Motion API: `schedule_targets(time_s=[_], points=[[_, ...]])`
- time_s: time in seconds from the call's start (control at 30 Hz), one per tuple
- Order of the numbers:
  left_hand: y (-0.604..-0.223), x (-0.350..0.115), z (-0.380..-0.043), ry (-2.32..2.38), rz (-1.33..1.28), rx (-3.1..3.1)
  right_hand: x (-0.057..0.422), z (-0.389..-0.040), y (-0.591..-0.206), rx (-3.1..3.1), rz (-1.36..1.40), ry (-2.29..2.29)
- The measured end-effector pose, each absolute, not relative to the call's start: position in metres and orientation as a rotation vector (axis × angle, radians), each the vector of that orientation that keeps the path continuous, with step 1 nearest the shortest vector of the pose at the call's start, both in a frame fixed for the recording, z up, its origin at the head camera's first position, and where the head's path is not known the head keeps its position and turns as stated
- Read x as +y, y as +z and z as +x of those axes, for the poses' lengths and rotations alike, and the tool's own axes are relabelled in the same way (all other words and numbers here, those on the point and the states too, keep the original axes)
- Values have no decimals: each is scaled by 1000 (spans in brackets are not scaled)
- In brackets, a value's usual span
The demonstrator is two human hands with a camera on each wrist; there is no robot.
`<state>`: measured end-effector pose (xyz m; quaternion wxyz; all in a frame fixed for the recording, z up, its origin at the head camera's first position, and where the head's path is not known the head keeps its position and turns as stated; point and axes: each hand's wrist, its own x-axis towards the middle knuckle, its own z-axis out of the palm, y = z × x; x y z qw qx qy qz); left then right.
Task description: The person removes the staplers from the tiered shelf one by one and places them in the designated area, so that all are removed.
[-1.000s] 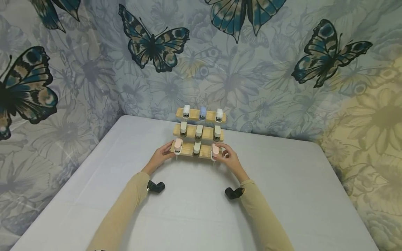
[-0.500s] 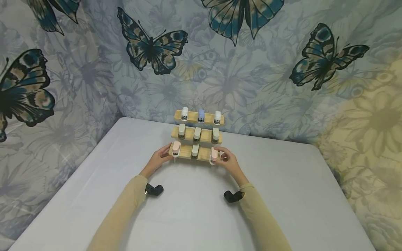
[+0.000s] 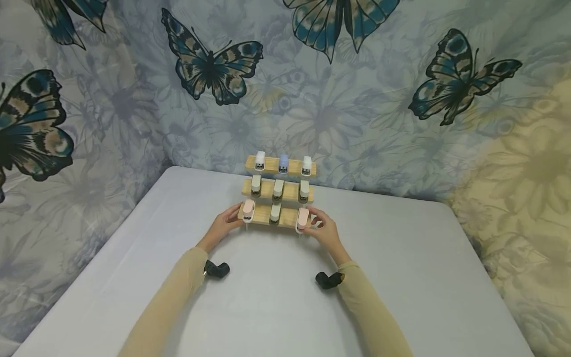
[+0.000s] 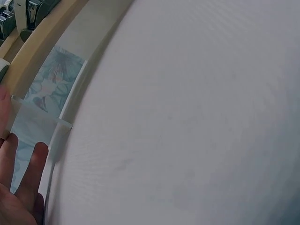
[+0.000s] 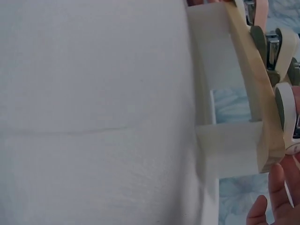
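Observation:
A three-tier wooden display stand (image 3: 262,215) on white supports carries small staplers, three on each board. My left hand (image 3: 220,228) holds the left end of the lowest board, next to a pink stapler (image 3: 248,208). In the left wrist view, two of its fingers (image 4: 33,168) stretch out below the board. At the other end my right hand (image 3: 327,232) pinches a second pink stapler (image 3: 303,218) between thumb and forefinger. The right wrist view shows its other fingers (image 5: 276,185) under the board's end. A pale green stapler (image 3: 275,213) sits between the pink ones.
The stand is near the back edge of a white-covered table (image 3: 276,307), in front of butterfly-patterned wall fabric (image 3: 357,124). White and blue staplers, including the blue stapler (image 3: 283,162), line the top board; pale ones, such as the middle stapler (image 3: 278,189), line the second.
The right-hand pink stapler has turned slightly under my right fingers and more of its top shows. My left hand stays at the board's end. The head view has shifted a little.

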<state>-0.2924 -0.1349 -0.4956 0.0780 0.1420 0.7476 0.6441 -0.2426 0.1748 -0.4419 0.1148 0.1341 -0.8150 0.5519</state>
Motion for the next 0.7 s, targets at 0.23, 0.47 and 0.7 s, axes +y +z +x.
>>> schedule_targets(time_s=[0.23, 0.47, 0.7], points=[[-504, -140, -292, 1937, 405, 2246, 181, -254, -451, -2468, 448, 1539], [-503, -138, -293, 1964, 433, 2253, 187, -256, -454, -2529, 381, 1510], [-503, -137, -292, 2000, 478, 2224, 196, -252, -457, -2519, 328, 1613]])
